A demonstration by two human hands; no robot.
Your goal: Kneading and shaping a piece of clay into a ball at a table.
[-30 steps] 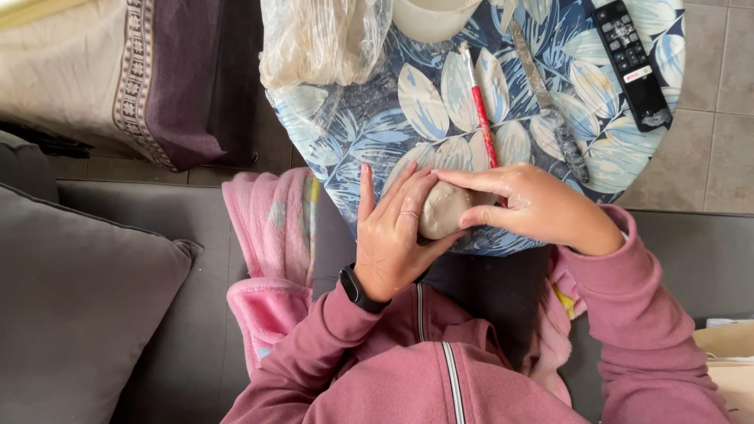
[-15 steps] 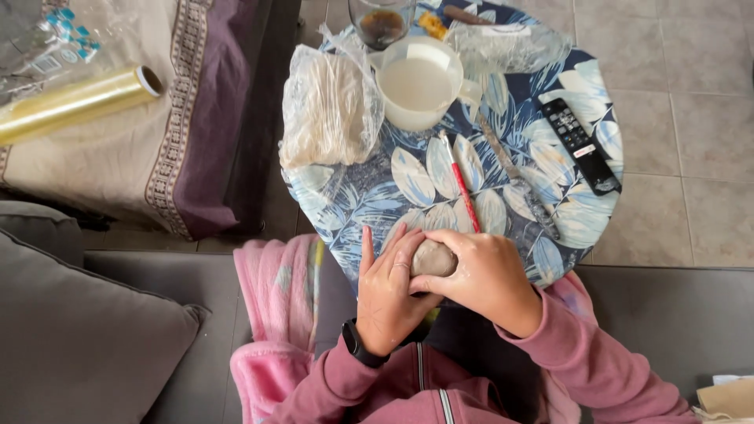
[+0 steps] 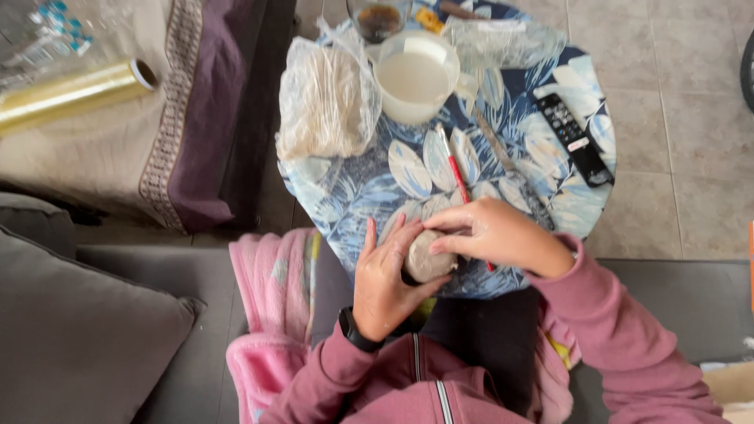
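Both hands, left hand (image 3: 385, 286) and right hand (image 3: 491, 235), are clamped around the grey clay lump (image 3: 428, 257) at the near edge of the leaf-patterned table (image 3: 377, 196), where an uneven squeeze might let it slip off into the lap.

We see a person dressed in a dusty-rose hooded sweatshirt (image 3: 440, 385) with long sleeves. A zipper (image 3: 444, 402) with pale teeth and a darker pull runs down the middle of its front, and the fabric looks soft and thick, gathering in folds along both arms. Each sleeve ends in a ribbed cuff of the same rose colour. On the left wrist we see a black band (image 3: 355, 330), shaped like a watch or tracker strap, sitting just above the cuff. The left hand (image 3: 386, 276) and right hand (image 3: 495, 234) are bare, with no rings that we can make out.
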